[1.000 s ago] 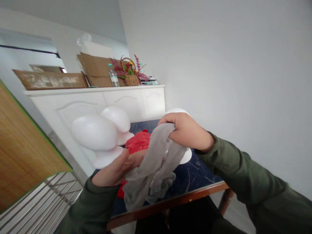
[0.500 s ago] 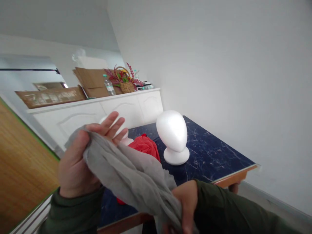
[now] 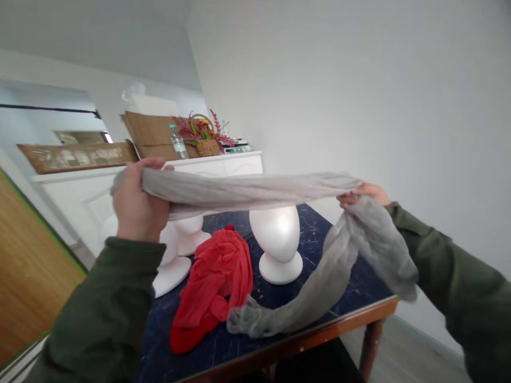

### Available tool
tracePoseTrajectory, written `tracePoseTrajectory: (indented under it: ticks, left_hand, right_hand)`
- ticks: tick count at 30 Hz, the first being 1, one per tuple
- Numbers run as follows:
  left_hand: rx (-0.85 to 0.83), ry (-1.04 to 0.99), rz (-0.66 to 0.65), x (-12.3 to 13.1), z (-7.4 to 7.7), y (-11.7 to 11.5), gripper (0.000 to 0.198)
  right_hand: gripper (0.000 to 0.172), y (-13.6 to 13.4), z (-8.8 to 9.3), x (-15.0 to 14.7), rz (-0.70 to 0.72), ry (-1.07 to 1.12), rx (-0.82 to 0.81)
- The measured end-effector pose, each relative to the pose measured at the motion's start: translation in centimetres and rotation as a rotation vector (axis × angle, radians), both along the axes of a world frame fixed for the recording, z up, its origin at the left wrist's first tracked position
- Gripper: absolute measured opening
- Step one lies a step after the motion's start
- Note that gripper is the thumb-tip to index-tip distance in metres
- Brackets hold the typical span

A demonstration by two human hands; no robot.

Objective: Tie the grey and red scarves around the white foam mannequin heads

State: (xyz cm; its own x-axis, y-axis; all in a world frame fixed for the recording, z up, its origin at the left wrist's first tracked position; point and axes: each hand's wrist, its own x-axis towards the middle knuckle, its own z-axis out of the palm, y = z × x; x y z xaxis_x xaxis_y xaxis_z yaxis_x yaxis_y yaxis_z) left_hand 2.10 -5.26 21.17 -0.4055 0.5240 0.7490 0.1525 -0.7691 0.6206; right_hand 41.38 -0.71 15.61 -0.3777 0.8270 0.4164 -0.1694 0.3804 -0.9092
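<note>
A grey scarf is stretched level between my two hands, above the table. My left hand is closed round one part of it. On the other side, my right hand grips it, and loose lengths hang below; one tail trails onto the table's front edge. Behind the taut cloth stands a white foam head, its top covered from view by the scarf. A crumpled red cloth lies on the table to its left. Further left are more white foam heads, partly hidden by my left hand and sleeve.
The dark blue marbled table has a wooden edge and leg. A white cabinet at the back bears cardboard boxes, a plastic bottle and a flower basket. A pale wall rises at the right.
My right hand has moved up and to the right, pulling the scarf out level. My left hand has risen and closed its fingers. More of the red cloth and foam heads now shows.
</note>
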Motion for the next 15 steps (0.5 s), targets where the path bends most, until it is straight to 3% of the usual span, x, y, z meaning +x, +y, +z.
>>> tracePoseTrajectory:
  ticks: [3,5,6,10,15]
  left_hand:
    - [-0.155,-0.330,-0.298,-0.3,0.5,4.6,0.025]
    - [-0.336,-0.498,-0.472,-0.1,-0.5,7.4,0.025]
    - [-0.408,-0.567,-0.496,0.0,-1.2,8.6,0.025]
    - [-0.418,-0.686,-0.421,0.5,-5.1,11.2,0.021]
    - [-0.431,-0.723,-0.462,0.0,-10.5,9.4,0.024]
  right_hand:
    - [0.021,5.8,3.3,-2.2,-0.422,-0.104,0.103]
    - [0.022,9.5,3.7,-4.2,-0.594,-0.215,0.157]
    - [0.026,11.0,3.4,-5.1,-0.653,-0.246,0.163]
    - [0.029,13.8,-1.3,-7.8,-0.745,-0.413,0.129]
    - [0.020,12.0,-10.1,-8.7,-0.621,-0.698,0.076]
